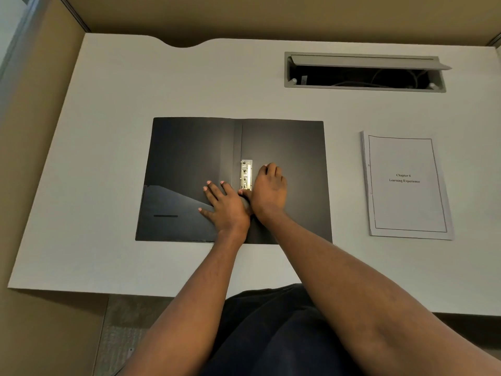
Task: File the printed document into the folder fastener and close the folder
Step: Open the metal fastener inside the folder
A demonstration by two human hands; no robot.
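Observation:
A black folder [189, 153] lies open and flat on the white desk [135, 82]. Its metal fastener [246, 175] sits just right of the spine. My left hand [225, 204] rests flat on the left inner cover, fingers spread. Beside the clip, my right hand [268, 191] presses on the right cover, its thumb touching the fastener's near end. The printed document [406, 185], a stack of white sheets with a title page, lies on the desk to the right of the folder, apart from both hands.
An open cable hatch [363, 74] with its grey lid raised is set into the desk at the back right. Beige partition walls [40, 77] stand along the left and back edges. My dark-clothed lap [271, 335] is below the desk's near edge.

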